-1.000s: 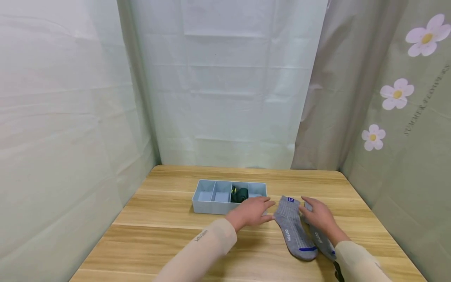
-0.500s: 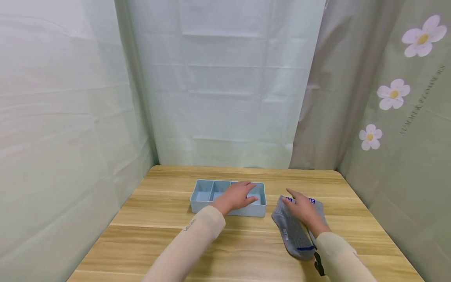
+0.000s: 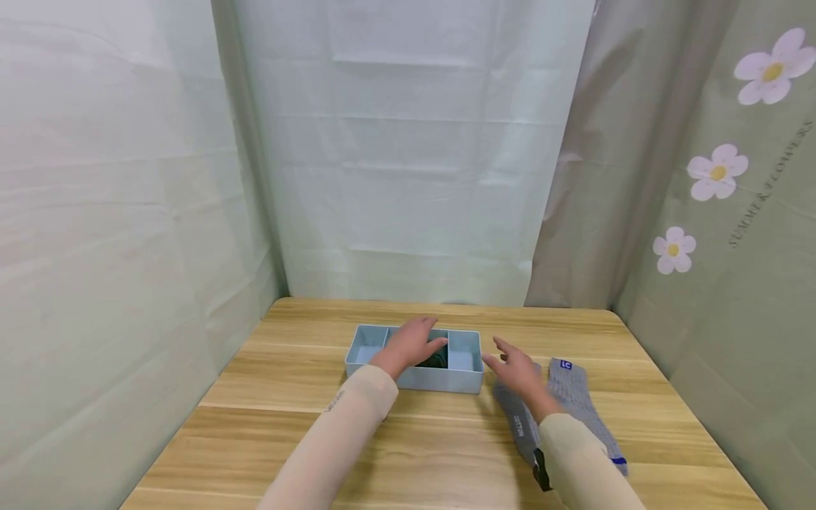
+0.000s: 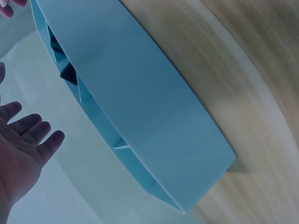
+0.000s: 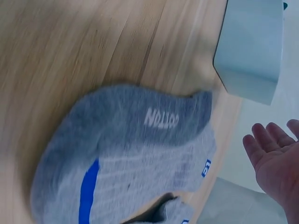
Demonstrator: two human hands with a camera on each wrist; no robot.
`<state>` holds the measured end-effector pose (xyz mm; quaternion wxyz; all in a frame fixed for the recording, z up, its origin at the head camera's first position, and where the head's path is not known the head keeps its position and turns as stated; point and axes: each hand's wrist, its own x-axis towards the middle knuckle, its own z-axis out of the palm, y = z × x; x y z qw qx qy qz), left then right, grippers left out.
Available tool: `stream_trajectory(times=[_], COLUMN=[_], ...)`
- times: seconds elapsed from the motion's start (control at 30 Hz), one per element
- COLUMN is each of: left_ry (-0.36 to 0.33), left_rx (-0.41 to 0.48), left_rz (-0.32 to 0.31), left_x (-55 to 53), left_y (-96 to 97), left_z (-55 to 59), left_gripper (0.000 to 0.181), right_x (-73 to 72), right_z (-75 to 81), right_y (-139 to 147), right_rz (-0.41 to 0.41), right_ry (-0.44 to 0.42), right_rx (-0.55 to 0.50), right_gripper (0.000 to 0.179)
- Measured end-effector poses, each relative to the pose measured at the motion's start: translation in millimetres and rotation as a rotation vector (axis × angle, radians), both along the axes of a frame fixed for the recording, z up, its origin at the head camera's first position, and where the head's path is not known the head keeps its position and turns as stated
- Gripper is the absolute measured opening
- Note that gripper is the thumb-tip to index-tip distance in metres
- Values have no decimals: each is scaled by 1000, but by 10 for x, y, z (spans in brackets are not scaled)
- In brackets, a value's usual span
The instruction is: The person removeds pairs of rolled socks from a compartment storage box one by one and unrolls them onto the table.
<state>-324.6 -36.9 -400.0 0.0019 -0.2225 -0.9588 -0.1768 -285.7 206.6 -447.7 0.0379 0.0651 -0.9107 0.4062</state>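
My left hand (image 3: 411, 345) hovers over the middle compartments of a pale blue divided box (image 3: 440, 380), fingers spread and holding nothing. A dark green bundle (image 3: 437, 358) sits in one compartment, partly hidden by that hand. My right hand (image 3: 518, 371), also relaxed and holding nothing, is just right of the box, above the left grey sock (image 3: 523, 421), covering part of it. The right grey sock (image 3: 576, 397) lies flat beside it. In the right wrist view, "COTTON" lettering and a blue stripe show on the nearer sock (image 5: 126, 112), with the palm (image 5: 280, 170) raised off the table.
The wood-grain table (image 3: 306, 425) carries the box toward its back middle and the socks at the right. Pale curtains (image 3: 408, 177) hang behind and on both sides. A black strap (image 3: 540, 469) shows beneath the right sleeve.
My left hand has moved left and away from me, from beside the socks to over the box. My right hand has shifted left from the right sock to above the left one.
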Motion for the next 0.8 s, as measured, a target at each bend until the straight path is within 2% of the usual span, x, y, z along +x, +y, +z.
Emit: stream_trajectory(times=[0.23, 0.43, 0.63, 0.8], left_ry=[-15, -64, -46, -57], left_rx=[77, 166, 209, 229], left_rz=[103, 193, 216, 242], left_x=[-23, 4, 56, 89], left_y=[-72, -35, 41, 79], left_z=[-71, -164, -240, -277], left_gripper=[62, 66, 67, 69], right_x=[-57, -57, -37, -35], right_z=[-88, -136, -154, -152], right_y=[-129, -204, -227, -252], right_rz=[11, 16, 37, 31], right_ry=[-65, -86, -79, -86], right_rx=[-44, -57, -18, -35], right_gripper=[70, 71, 68, 68])
